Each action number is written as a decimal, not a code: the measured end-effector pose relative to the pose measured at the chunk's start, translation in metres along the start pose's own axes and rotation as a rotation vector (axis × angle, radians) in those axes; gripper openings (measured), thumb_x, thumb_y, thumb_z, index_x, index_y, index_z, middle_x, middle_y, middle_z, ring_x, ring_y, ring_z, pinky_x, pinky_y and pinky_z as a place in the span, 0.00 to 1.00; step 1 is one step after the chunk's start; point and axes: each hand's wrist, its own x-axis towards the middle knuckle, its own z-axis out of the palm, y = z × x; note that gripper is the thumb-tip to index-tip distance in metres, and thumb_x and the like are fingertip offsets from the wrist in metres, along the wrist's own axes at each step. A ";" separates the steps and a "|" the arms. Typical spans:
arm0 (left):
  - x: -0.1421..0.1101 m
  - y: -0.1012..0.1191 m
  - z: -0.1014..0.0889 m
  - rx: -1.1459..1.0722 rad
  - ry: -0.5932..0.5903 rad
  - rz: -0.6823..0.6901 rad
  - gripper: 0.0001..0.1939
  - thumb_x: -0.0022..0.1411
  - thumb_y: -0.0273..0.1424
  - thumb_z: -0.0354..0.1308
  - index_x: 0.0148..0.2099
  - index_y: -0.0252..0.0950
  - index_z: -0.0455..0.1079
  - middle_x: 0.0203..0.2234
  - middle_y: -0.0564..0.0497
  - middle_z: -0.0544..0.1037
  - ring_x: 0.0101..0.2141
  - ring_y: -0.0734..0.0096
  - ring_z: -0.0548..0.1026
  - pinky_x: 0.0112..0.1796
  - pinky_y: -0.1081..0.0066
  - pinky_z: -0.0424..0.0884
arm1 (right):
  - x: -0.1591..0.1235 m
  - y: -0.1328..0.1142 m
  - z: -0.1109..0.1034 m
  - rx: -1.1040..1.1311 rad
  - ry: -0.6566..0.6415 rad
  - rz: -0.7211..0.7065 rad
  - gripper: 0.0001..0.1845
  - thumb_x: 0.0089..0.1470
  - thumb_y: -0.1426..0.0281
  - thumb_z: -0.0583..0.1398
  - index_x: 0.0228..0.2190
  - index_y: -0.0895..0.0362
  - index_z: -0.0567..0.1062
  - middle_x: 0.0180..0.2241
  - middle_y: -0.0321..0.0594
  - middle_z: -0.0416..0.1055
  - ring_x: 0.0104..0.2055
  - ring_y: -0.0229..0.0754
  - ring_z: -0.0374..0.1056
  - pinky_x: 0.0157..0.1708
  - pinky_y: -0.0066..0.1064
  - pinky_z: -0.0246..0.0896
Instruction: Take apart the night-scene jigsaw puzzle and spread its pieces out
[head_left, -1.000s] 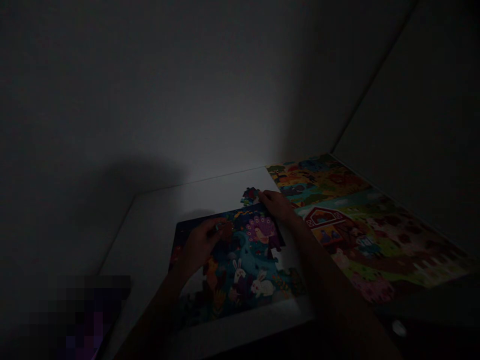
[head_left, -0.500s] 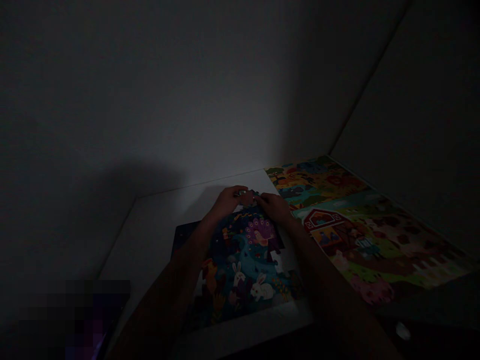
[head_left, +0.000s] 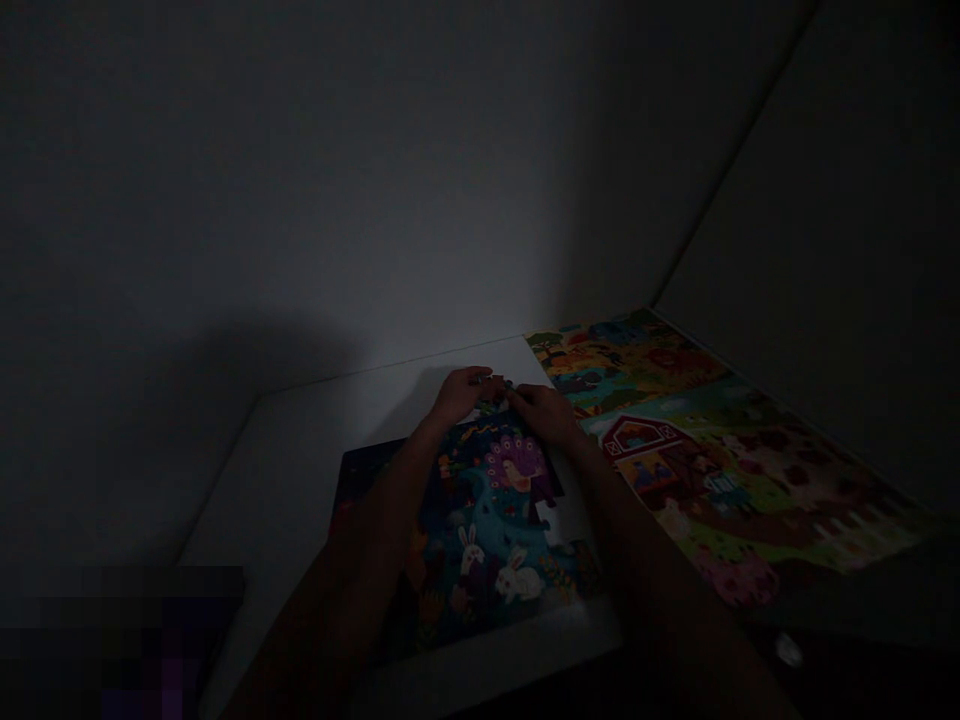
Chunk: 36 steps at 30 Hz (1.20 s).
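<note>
Jigsaw puzzle [head_left: 484,500] with a night scene of rabbits and a peacock lies flat on the white worktop [head_left: 292,455], largely joined as far as it shows. To its right are a farmyard picture [head_left: 780,470] with a red barn and, beyond that, a savanna picture [head_left: 626,365]; whether these two are puzzles as well, the dim light does not show. The left hand [head_left: 456,396] and right hand [head_left: 547,413] meet just past the puzzle's far edge, their fingers narrowed around a small cluster of puzzle pieces [head_left: 491,407]. Which hand grips a piece, or whether either only touches one, cannot be told. A white gap [head_left: 553,522] breaks the puzzle's right side beneath the peacock, so that part looks unfilled. The left forearm covers much of the puzzle's left side, so any gap there is hidden, and the near left corner sinks into shadow. At the lower right, a small pale object [head_left: 788,650] is too blurred to name.
</note>
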 end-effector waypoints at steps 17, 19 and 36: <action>-0.150 -0.055 -0.091 0.606 0.168 0.063 0.17 0.67 0.30 0.50 0.55 0.38 0.73 0.53 0.42 0.76 0.55 0.54 0.71 0.58 0.51 0.62 | -0.001 0.020 -0.005 0.380 -0.174 -0.167 0.16 0.53 0.57 0.58 0.33 0.56 0.77 0.33 0.39 0.77 0.36 0.44 0.71 0.36 0.33 0.64; -0.161 -0.064 -0.103 0.653 0.225 0.026 0.17 0.68 0.31 0.48 0.55 0.37 0.73 0.53 0.42 0.76 0.55 0.53 0.72 0.57 0.51 0.62 | 0.000 0.023 -0.005 0.401 -0.186 -0.191 0.17 0.52 0.55 0.59 0.32 0.56 0.77 0.33 0.40 0.76 0.37 0.45 0.70 0.38 0.34 0.65; -0.154 -0.081 -0.103 0.728 0.350 0.041 0.15 0.67 0.38 0.50 0.45 0.40 0.76 0.42 0.44 0.76 0.45 0.53 0.71 0.48 0.55 0.66 | -0.011 0.010 -0.015 0.265 -0.127 -0.154 0.17 0.57 0.57 0.54 0.37 0.56 0.76 0.36 0.40 0.77 0.41 0.46 0.71 0.43 0.35 0.65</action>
